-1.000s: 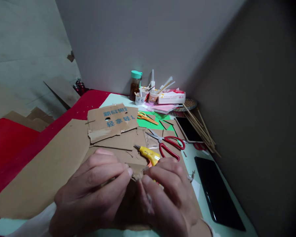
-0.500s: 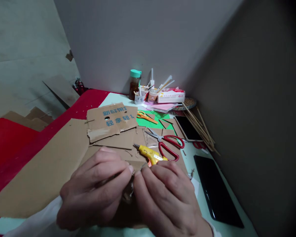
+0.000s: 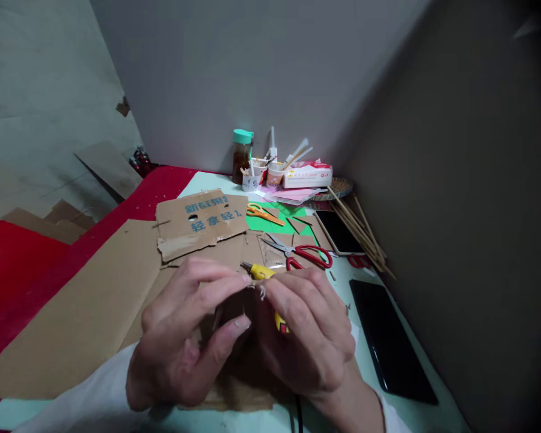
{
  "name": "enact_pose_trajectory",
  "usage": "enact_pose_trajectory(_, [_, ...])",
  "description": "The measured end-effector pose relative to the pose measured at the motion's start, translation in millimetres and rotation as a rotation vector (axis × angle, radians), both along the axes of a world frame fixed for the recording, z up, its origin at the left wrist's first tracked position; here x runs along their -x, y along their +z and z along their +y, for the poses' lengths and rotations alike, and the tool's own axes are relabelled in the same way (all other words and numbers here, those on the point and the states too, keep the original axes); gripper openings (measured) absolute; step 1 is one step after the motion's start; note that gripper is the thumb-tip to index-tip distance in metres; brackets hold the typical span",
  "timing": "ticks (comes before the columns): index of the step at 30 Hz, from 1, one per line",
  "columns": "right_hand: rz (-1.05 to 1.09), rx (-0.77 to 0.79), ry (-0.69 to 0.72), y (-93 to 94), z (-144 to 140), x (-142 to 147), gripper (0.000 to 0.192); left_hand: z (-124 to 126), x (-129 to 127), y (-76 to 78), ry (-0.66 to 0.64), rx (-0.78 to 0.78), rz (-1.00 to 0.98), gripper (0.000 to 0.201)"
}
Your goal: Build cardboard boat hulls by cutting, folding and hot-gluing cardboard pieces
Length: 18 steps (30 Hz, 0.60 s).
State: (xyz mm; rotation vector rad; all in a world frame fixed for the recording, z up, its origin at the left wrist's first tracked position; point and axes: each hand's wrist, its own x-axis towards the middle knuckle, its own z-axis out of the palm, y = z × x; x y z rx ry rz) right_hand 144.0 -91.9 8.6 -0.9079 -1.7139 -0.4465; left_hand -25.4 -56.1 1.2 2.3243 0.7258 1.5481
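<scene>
My left hand (image 3: 187,337) and my right hand (image 3: 304,331) are raised together over the table, fingertips nearly touching. Between them they pinch a small piece of brown cardboard (image 3: 234,307), mostly hidden behind my fingers. A thin pale shred sticks out at the fingertips. Just behind my right hand lies a yellow glue gun (image 3: 261,272), partly covered. Red-handled scissors (image 3: 309,257) lie right behind it on cardboard sheets.
A large cardboard sheet (image 3: 81,307) covers the left, a printed cardboard flap (image 3: 201,221) lies further back. Orange scissors (image 3: 262,213) rest on green paper. A jar (image 3: 242,156), cups and a tissue box (image 3: 307,174) stand by the wall. Wooden sticks (image 3: 358,227), a phone (image 3: 340,231) and a black tablet (image 3: 390,343) lie at the right.
Both hands have lifted up and away from the table with the small cardboard piece. My left thumb has come apart from the fingers, and the hands now cover part of the glue gun.
</scene>
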Motion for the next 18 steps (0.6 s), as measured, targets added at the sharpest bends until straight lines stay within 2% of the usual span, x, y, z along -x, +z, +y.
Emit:
enact_pose_trajectory(2, [0.042, 0.093, 0.000, 3.8, 1, -1, 0.017, 0, -1, 3.4, -0.086, 0.140, -0.060, 0.035])
enact_pose_trajectory(5, [0.123, 0.227, -0.020, 8.9, 4, -4, 0.013, 4, -5, 6.3, -0.158, 0.433, -0.367, 0.034])
enact_pose_trajectory(8, [0.259, 0.387, -0.052, 8.5, 8, -9, 0.009, 13, -7, 6.7, -0.076, 0.496, -0.599, 0.024])
enact_pose_trajectory(10, [0.370, 0.489, -0.042, 6.1, 12, -12, 0.008, 21, -6, 5.4, 0.028, 0.544, -0.592, 0.017])
enact_pose_trajectory(12, [0.457, 0.580, -0.007, 3.9, 15, -14, 0.008, 26, -3, 2.6, 0.077, 0.607, -0.520, 0.014])
enact_pose_trajectory(18, [0.526, 0.778, 0.045, 2.7, 20, -17, 0.008, 26, 0, -3.4, 0.023, 0.685, -0.216, 0.012])
